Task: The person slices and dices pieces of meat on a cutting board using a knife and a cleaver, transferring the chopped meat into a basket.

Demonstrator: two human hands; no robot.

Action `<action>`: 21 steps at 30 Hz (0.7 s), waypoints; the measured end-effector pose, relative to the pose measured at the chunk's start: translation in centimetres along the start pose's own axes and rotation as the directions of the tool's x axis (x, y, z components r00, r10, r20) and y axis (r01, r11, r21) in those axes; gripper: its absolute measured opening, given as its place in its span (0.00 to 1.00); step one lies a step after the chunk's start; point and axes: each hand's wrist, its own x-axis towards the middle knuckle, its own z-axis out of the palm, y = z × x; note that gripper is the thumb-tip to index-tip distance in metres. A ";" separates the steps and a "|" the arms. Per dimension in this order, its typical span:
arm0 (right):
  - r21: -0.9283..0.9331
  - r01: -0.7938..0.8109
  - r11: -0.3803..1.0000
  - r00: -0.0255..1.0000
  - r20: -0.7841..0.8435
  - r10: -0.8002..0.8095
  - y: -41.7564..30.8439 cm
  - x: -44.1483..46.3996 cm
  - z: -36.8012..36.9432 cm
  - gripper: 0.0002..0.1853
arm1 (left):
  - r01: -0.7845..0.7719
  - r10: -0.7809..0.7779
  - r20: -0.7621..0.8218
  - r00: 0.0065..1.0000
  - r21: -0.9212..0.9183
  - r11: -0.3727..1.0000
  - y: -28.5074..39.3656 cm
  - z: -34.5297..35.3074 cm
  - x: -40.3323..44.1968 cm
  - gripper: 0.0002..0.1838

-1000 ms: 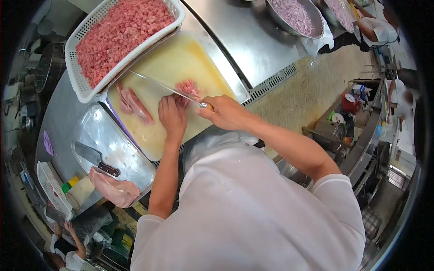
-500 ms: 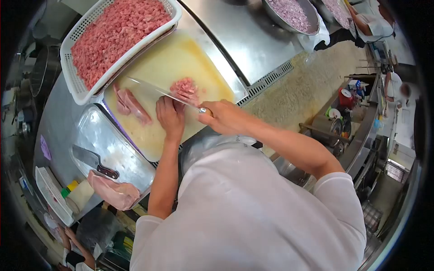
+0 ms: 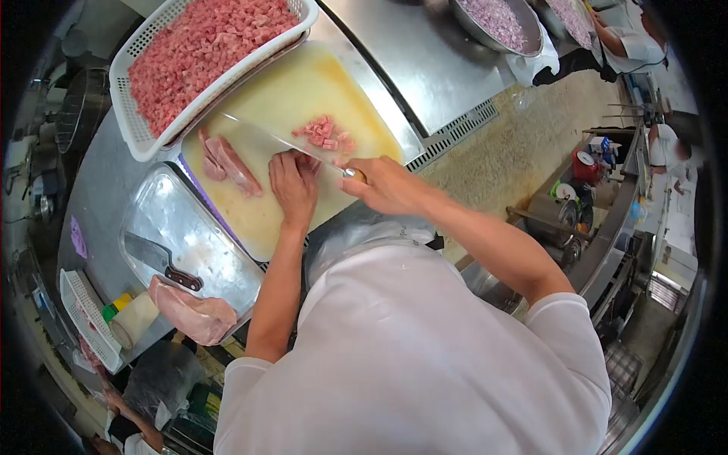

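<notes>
My right hand (image 3: pixel 387 184) is closed round the handle of a long knife (image 3: pixel 284 142), whose blade reaches up and left over the yellowish cutting board (image 3: pixel 265 91). Right beside the blade, my left hand (image 3: pixel 294 184) presses with bent fingers on a piece of meat (image 3: pixel 309 162), mostly hidden under the fingers. Small cut meat pieces (image 3: pixel 324 133) lie just beyond the blade. Longer meat strips (image 3: pixel 230 164) rest on the board left of my left hand.
A white basket (image 3: pixel 136 125) of diced meat stands at the board's upper left. A metal tray (image 3: pixel 163 205) holds a cleaver (image 3: pixel 161 260) and a large meat piece (image 3: pixel 192 311). Bowls of chopped purple-white food (image 3: pixel 497 21) stand upper right. Other people are at the frame's edges.
The small cut pieces beyond the blade have shifted and spread apart. Both hands keep nearly the same places on the board, and the view has moved slightly.
</notes>
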 end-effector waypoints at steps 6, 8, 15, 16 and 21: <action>-0.033 0.089 0.995 0.992 -0.088 -0.092 3.1 3.4 4.3 0.28 | 0.013 -0.011 0.063 0.998 -0.040 0.999 -0.3 -0.2 -0.3 0.05; -0.060 0.106 0.992 0.988 -0.109 -0.112 3.0 4.5 4.6 0.28 | -0.011 0.013 0.067 0.998 -0.038 0.999 -0.5 -0.5 0.1 0.06; -0.049 -0.072 0.996 0.997 0.024 0.073 -1.3 0.2 1.3 0.28 | -0.008 0.008 0.086 0.996 -0.008 1.000 -0.8 -1.7 -0.8 0.06; -0.018 -0.059 0.998 0.998 0.016 0.059 -1.0 -0.2 1.7 0.28 | -0.007 0.008 0.092 0.996 -0.010 1.000 -0.8 -1.7 -0.7 0.07; 0.071 0.168 0.983 0.980 -0.123 -0.158 2.9 4.0 5.8 0.30 | 0.013 -0.016 0.103 0.995 0.031 0.999 -1.0 -1.5 -1.4 0.07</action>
